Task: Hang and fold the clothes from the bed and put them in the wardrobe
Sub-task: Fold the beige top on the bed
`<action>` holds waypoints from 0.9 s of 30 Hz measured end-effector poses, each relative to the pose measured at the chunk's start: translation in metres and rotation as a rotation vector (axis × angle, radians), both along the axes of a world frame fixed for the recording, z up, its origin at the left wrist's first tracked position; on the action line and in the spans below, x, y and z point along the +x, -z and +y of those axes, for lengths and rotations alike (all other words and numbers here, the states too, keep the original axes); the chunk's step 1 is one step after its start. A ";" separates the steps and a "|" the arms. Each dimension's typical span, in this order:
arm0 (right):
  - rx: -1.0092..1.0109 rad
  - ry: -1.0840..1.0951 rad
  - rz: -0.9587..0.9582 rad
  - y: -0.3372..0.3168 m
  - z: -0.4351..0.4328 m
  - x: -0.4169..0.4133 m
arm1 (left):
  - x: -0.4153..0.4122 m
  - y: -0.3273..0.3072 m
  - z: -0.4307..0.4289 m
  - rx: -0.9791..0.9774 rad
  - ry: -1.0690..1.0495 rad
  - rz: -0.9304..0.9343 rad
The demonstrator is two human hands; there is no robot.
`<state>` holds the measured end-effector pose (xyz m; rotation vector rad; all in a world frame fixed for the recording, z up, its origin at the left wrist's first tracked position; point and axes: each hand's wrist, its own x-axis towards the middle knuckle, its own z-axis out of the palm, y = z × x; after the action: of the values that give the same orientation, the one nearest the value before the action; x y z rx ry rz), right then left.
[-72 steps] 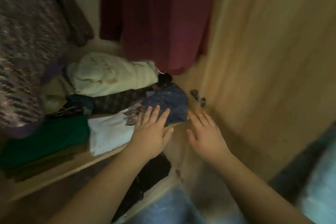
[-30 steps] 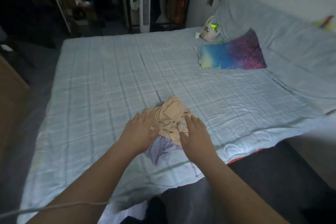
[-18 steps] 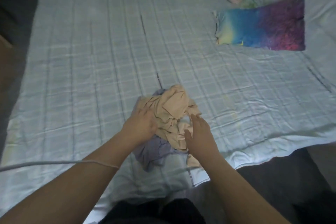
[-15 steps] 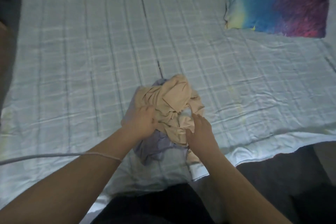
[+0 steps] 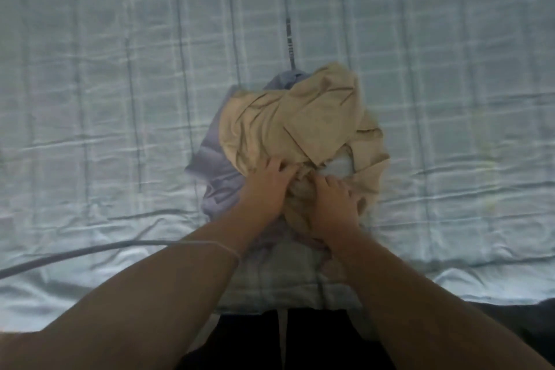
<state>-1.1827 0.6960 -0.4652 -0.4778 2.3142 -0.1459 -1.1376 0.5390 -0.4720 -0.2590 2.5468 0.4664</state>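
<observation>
A crumpled beige garment (image 5: pixel 300 120) lies in a heap on the pale blue checked bed (image 5: pixel 120 69), on top of a lavender garment (image 5: pixel 216 159) that shows at its left and near side. My left hand (image 5: pixel 264 186) grips the near edge of the beige cloth with curled fingers. My right hand (image 5: pixel 330 198) sits close beside it, its fingers dug into the same bunched beige fabric. A bit of white cloth (image 5: pixel 339 165) peeks out within the heap. The wardrobe is out of view.
A thin grey cable (image 5: pixel 90 252) runs from the left edge across the sheet to my left wrist. The bed's near edge (image 5: pixel 450 282) lies just below my arms, with dark floor (image 5: pixel 510 318) beyond it.
I turned from the wardrobe shelf to the bed. The view has dropped closer over the heap, and both hands went from resting on the beige garment to gripping its near edge.
</observation>
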 end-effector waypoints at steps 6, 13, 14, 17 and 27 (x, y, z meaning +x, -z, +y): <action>-0.141 0.027 0.081 -0.033 0.015 -0.007 | -0.017 -0.043 -0.024 0.298 -0.262 0.046; -0.401 0.140 0.217 -0.126 0.048 -0.033 | -0.012 -0.177 -0.054 0.377 -0.472 0.269; -0.429 0.155 0.221 -0.138 0.048 -0.035 | -0.011 -0.195 -0.058 0.383 -0.511 0.331; -0.543 0.242 0.234 -0.177 0.042 -0.035 | -0.002 -0.246 -0.065 0.450 -0.637 0.461; -0.944 0.442 0.298 -0.323 -0.007 0.020 | 0.065 -0.403 -0.088 0.892 -0.756 0.797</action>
<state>-1.1623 0.6891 -0.1418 -0.4364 2.4916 -1.5042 -1.0727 0.4513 -0.0689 -0.8028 2.4986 2.2708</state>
